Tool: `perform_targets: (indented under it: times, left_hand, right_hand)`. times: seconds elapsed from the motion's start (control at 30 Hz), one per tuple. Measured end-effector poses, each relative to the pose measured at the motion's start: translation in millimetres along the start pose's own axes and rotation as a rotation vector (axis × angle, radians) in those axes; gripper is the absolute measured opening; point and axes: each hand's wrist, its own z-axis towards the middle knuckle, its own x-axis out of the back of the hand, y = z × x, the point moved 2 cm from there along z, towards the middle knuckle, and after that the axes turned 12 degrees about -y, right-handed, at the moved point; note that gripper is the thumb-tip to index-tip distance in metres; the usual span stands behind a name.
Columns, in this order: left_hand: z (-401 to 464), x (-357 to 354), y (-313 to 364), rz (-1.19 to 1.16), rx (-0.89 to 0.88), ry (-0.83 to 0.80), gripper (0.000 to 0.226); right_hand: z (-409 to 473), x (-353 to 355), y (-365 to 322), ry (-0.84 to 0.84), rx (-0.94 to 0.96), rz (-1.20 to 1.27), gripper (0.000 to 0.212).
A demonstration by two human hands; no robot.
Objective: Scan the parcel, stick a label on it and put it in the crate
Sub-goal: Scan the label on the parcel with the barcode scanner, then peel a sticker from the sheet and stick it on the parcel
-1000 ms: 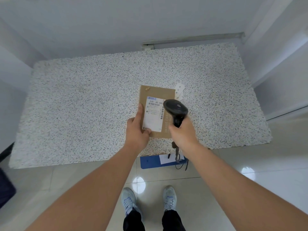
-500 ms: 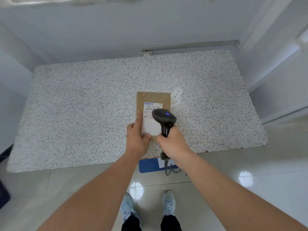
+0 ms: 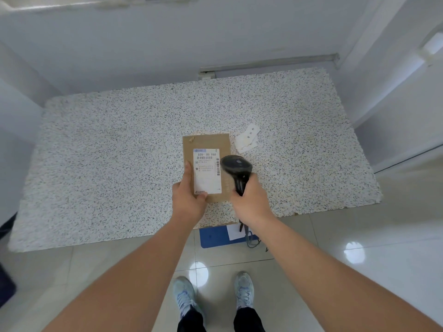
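Observation:
A flat brown cardboard parcel (image 3: pixel 206 143) with a white shipping label (image 3: pixel 207 173) lies near the front middle of the speckled table (image 3: pixel 119 152). My left hand (image 3: pixel 189 200) grips its near left edge, thumb along the label's side. My right hand (image 3: pixel 251 200) holds a black barcode scanner (image 3: pixel 236 167) by its handle, its head hovering over the parcel's right side next to the label's side barcode. Small white paper labels (image 3: pixel 248 138) lie on the table just right of the parcel's far corner.
A blue flat object with a white sheet (image 3: pixel 215 236) sits under the table's front edge, and the scanner's cable (image 3: pixel 250 239) hangs beside it. White walls close in behind and on both sides. A dark object (image 3: pixel 6 286) is at the left edge. My feet stand on shiny tiles.
The scanner head moved right, off the label's middle to the parcel's right side, so the label shows fully. My left hand stayed on the parcel. The camera tilted slightly.

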Motion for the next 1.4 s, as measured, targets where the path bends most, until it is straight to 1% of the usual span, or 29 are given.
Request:
perform_targets:
  times: [0.1,0.23,0.33,0.43,0.57,0.6,0.67,0.7,0.73,0.77,0.87,1.0,1.1,1.27,1.33,1.4]
  left_hand:
    - [3,5,-2,-0.041,0.038,-0.017,0.1]
    - [6,8,-4,-0.059,0.093,-0.031,0.099]
    - [8,9,-5,-0.032,0.104,-0.052,0.097]
    - [12,12,-7,0.022,0.108,-0.076,0.096]
    - [16,15,-1,0.144,0.142,-0.14,0.098]
    - [16,16,4,0.216,0.164,-0.153,0.099]
    - [16,14,18,0.538,0.176,-0.15,0.102]
    - [16,12,27,0.71,0.125,-0.137,0.105]
    - [18,10,35,0.832,0.044,-0.124,0.105]
    - [20,7,43,0.893,-0.034,-0.117,0.101]
    - [33,-2,57,0.913,-0.141,-0.147,0.079]
    - [45,-13,74,0.939,-0.251,-0.202,0.064]
    - [56,-18,84,0.971,-0.344,-0.227,0.06]
    - [84,-30,96,1.085,-0.381,-0.274,0.054]
    - [95,-35,101,1.132,-0.397,-0.28,0.052]
    - [103,-40,106,1.155,-0.403,-0.284,0.052]
  right_hand:
    - [9,9,10,0.07,-0.009,-0.018,0.024]
    - [27,21,22,0.175,-0.033,-0.089,0.026]
    - [42,28,30,0.258,-0.065,-0.18,0.025]
    - [57,34,39,0.296,-0.114,-0.233,0.025]
    - [80,43,53,0.347,-0.184,-0.263,0.028]
    - [84,44,55,0.353,-0.195,-0.271,0.029]
    - [92,46,60,0.358,-0.211,-0.29,0.03]
    - [95,47,62,0.36,-0.215,-0.301,0.029]
    - [97,47,64,0.361,-0.22,-0.308,0.029]
    - [99,47,66,0.367,-0.222,-0.314,0.029]
    - [101,48,71,0.376,-0.217,-0.316,0.03]
    - [104,53,81,0.372,-0.214,-0.293,0.028]
    - [107,55,90,0.369,-0.24,-0.286,0.029]
    - [111,54,95,0.352,-0.231,-0.275,0.027]
    - [111,55,93,0.331,-0.231,-0.256,0.035]
    - [108,58,84,0.306,-0.245,-0.257,0.055]
